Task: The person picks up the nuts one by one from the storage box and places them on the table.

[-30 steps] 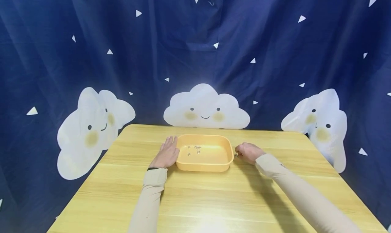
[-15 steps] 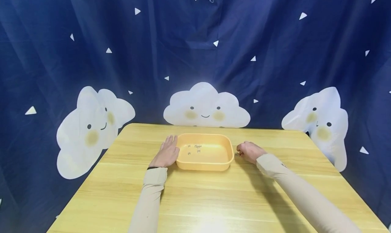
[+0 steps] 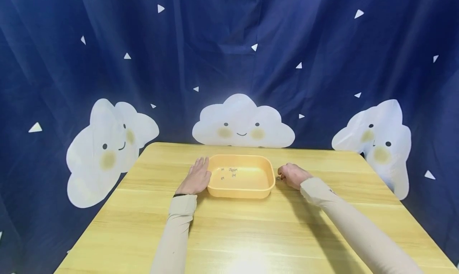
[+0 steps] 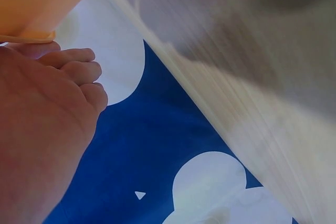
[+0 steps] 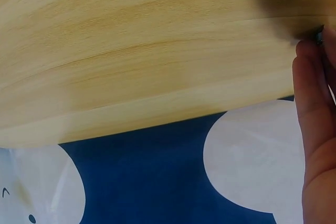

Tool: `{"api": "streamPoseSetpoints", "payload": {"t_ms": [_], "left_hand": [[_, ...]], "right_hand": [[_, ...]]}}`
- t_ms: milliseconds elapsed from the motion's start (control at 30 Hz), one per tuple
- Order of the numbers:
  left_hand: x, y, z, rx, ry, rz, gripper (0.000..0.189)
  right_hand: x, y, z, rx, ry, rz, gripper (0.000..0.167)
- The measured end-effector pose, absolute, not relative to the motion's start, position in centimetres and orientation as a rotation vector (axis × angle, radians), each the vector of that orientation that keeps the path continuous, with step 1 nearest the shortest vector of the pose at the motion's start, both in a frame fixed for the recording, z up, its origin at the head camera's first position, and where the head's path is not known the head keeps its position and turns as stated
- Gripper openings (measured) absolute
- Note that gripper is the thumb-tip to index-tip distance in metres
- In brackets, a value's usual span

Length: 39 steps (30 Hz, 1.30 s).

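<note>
A shallow yellow-orange plastic tray (image 3: 240, 194) stands near the far side of the table. Several small shiny pieces (image 3: 234, 175) lie on its floor, towards the left; their kind is too small to tell. My left hand (image 3: 195, 177) rests against the tray's left wall, fingers stretched forward, and the left wrist view has them by the tray's rim (image 4: 31, 39). Just outside the tray's right end, my right hand (image 3: 293, 176) has curled fingers low over the table. A small shiny piece (image 5: 319, 36) shows at its fingertips, partly hidden by them, and appears pinched.
A light wooden table (image 3: 229, 230) carries the tray and spreads out towards me. Behind its far edge hangs a dark blue curtain (image 3: 222, 46) with white clouds and triangles.
The head view has tilted slightly, so everything sits a little higher in it. Both hands keep almost the same places beside the tray, the right one with only slight finger movement.
</note>
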State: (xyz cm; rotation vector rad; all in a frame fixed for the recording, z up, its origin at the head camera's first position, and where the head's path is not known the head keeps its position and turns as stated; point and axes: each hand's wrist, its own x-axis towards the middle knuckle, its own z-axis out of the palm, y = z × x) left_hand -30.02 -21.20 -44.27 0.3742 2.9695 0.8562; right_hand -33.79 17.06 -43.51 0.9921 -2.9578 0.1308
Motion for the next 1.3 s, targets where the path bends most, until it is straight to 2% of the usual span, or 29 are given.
{"api": "streamPoseSetpoints", "payload": {"t_ms": [1300], "left_hand": [[-30.22,-21.18,-44.39,0.37,2.958,0.872,0.064]], "right_hand": [[-33.29,16.97,-43.75,0.975,-2.928,0.143,0.021]]}}
